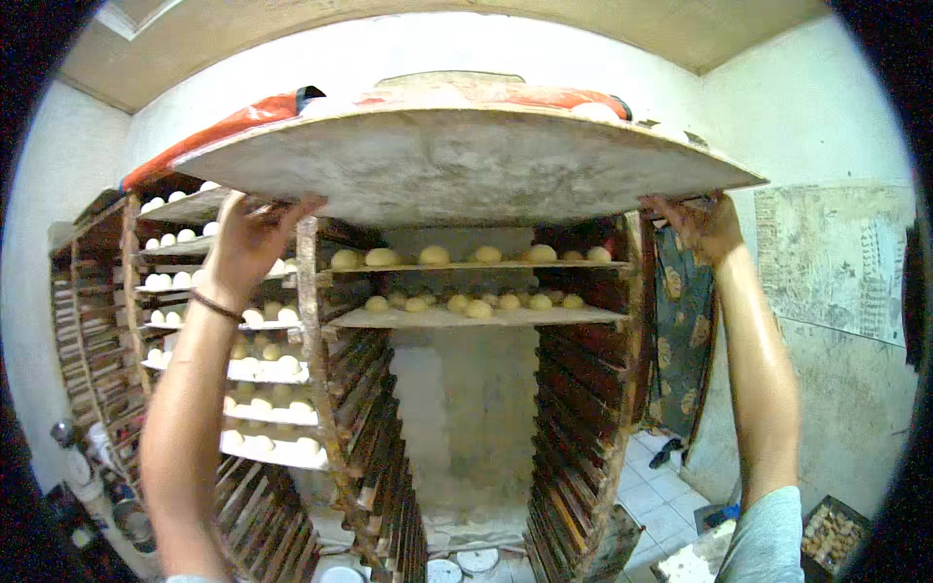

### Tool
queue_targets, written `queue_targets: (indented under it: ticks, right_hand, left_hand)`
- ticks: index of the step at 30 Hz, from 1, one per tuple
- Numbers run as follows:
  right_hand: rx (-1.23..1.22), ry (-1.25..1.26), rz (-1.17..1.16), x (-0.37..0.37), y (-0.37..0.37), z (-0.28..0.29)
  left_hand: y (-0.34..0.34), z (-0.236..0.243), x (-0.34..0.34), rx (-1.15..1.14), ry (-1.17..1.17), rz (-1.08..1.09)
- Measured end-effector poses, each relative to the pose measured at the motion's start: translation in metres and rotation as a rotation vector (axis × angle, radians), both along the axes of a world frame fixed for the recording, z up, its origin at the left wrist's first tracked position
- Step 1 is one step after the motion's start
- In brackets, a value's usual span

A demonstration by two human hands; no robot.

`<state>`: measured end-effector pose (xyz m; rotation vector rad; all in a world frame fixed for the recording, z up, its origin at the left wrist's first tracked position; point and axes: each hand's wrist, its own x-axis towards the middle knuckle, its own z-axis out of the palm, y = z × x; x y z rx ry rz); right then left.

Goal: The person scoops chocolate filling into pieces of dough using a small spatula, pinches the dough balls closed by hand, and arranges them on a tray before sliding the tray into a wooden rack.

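Above head height, a broad, flat tray (466, 170) shows me its worn grey-white underside. My left hand (258, 233) grips the tray's near edge from below at the left, fingers curled under it. At the right end my right hand (702, 228) holds the same edge in a similar way. A few pale rounded tops (595, 112) peek over the tray's rim; most of its upper side is hidden. Just beneath it, a tall wooden rack (309, 321) carries two trays near its top. Round dough balls (432, 256) sit on both, the lower tray (389, 319) holding two or more rows.
A second rack (131, 253) at left bears several trays of pale dough balls (260, 443). Orange sheeting (233, 124) lies along the racks' top. At right hangs a dark patterned curtain (677, 330); a crate of small brownish pieces (834, 534) sits low. White round lids (476, 561) lie below.
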<state>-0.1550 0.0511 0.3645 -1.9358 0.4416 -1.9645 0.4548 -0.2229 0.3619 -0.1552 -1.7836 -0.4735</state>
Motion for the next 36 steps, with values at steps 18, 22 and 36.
queue_targets:
  ticks: [18, 22, 36]
  right_hand:
    - [0.112, -0.446, 0.406, 0.113, 0.343, 0.01]
    - [0.075, -0.432, 0.382, 0.113, 0.415, -0.013]
    - [0.329, -0.626, -0.889, 0.079, 0.672, -0.218]
  left_hand:
    - [0.272, 0.02, 0.128, 0.782, -0.035, -1.381]
    - [0.32, 0.006, 0.069, 0.791, -0.057, -1.279]
    - [0.296, -0.228, -0.256, 0.826, -0.275, -1.251]
